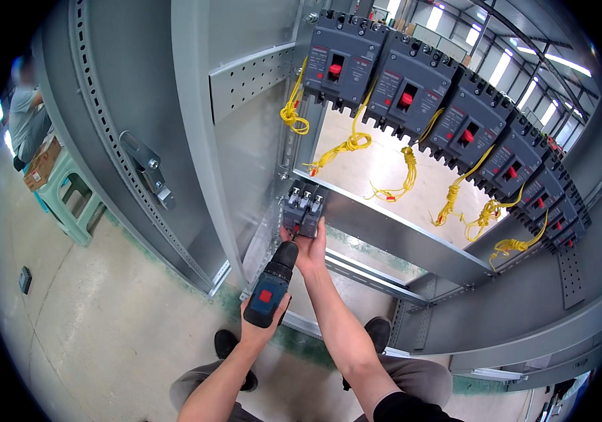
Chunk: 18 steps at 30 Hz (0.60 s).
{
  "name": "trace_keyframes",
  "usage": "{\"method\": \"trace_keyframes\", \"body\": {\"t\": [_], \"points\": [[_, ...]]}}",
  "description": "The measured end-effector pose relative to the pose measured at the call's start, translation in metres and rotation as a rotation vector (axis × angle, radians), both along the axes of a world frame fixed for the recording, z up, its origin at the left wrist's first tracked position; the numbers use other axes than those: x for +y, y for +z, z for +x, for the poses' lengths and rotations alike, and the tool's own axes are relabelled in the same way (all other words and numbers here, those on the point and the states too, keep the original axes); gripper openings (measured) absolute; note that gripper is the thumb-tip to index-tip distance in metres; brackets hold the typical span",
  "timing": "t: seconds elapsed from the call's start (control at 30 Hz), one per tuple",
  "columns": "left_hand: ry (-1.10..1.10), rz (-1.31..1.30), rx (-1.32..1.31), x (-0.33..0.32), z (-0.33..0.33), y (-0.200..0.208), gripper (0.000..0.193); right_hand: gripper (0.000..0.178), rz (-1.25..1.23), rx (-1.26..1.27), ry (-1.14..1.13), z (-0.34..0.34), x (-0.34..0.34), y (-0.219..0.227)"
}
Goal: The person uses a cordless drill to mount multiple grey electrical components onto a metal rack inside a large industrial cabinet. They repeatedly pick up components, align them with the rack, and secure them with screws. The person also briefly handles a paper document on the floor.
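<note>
My left hand (262,325) grips a blue and black cordless drill (271,285), whose nose points up at a small dark grey circuit breaker (302,209). That breaker sits against the left end of a grey steel cross rail (399,235) inside an open cabinet frame. My right hand (311,252) holds the breaker from below, fingers on its lower edge. Above, a row of several larger dark grey breakers (413,88) with red switches runs to the right, with coiled yellow wires (346,144) hanging under them.
A perforated grey upright (128,141) with a metal bracket (147,169) stands to the left. Further left, another person (28,116) sits by a green plastic stool (68,197) and a cardboard box (40,165). My feet (234,348) rest on the concrete floor below.
</note>
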<state>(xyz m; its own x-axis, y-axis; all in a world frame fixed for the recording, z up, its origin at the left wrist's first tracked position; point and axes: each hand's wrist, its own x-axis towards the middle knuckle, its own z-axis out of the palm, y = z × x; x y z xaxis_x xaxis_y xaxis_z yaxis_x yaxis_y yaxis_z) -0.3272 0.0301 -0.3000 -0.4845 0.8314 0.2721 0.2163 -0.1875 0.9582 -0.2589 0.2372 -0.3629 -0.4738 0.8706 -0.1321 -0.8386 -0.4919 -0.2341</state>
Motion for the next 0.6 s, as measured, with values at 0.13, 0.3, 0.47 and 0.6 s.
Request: {"method": "trace_keyframes", "body": {"t": [0.13,0.3,0.47,0.6], "points": [[-0.031,-0.061,-0.003,-0.0020,-0.0016,-0.0003,0.019,0.061,-0.005,-0.043,0.005,-0.0008,-0.0002,0.0024],[-0.042,-0.036,0.008,-0.0013,-0.0006,0.0008,0.020,0.061,-0.007,-0.011,-0.004,-0.0011,0.0015,-0.0020],[-0.025,-0.037,-0.001,-0.0016,-0.0010,0.0013,0.020,0.062,-0.017,-0.022,-0.001,-0.0016,0.0000,0.0001],[-0.035,-0.029,-0.034,-0.0017,-0.0015,0.0045,0.019,0.063,0.004,-0.047,0.000,-0.0022,-0.0010,0.0025]]}}
